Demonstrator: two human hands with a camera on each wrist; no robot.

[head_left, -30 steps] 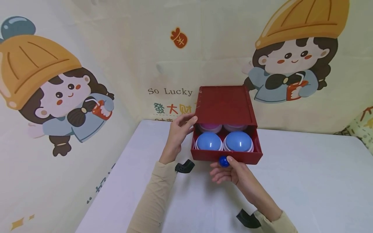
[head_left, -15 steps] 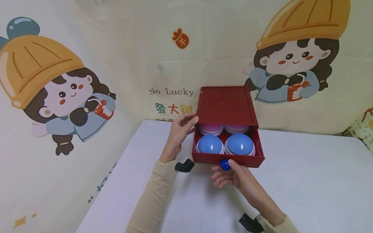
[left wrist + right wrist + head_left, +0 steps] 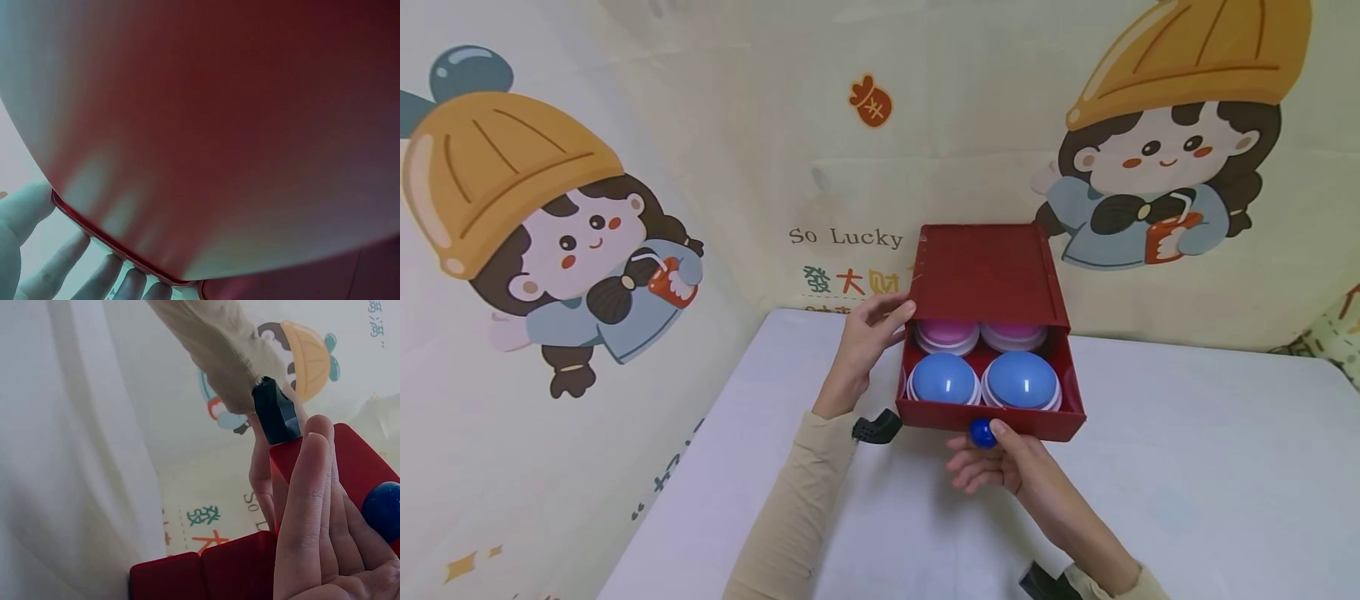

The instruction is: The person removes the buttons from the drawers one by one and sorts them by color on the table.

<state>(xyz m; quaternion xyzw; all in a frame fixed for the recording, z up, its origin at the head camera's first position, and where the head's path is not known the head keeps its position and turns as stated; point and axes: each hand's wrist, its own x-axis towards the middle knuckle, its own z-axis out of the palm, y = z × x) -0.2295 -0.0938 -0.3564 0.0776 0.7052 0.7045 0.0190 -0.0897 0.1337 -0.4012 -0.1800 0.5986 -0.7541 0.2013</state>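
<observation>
A red drawer (image 3: pixel 992 421) stands partly out of its red box sleeve (image 3: pixel 988 271). Inside sit two white-rimmed pots with domed blue tops (image 3: pixel 943 379) in front and two with pink tops (image 3: pixel 946 331) behind, partly covered by the sleeve. My left hand (image 3: pixel 862 346) grips the sleeve's left side; the left wrist view shows its spread fingers (image 3: pixel 103 275) at the sleeve's edge. With thumb and forefinger my right hand (image 3: pixel 1018 471) pinches the round blue knob (image 3: pixel 982 433) at the drawer's front. The right wrist view has this knob at its right edge, beside the fingers (image 3: pixel 306 506).
The box stands on a white table (image 3: pixel 1187 433). A printed cloth backdrop (image 3: pixel 970 108) rises behind it and at the left. Black wrist mounts (image 3: pixel 877 427) stick out from both sleeves.
The drawer has slid further out toward me, with my right hand on the knob. More of the pink tops shows. My left hand stays on the sleeve; the view has shifted slightly.
</observation>
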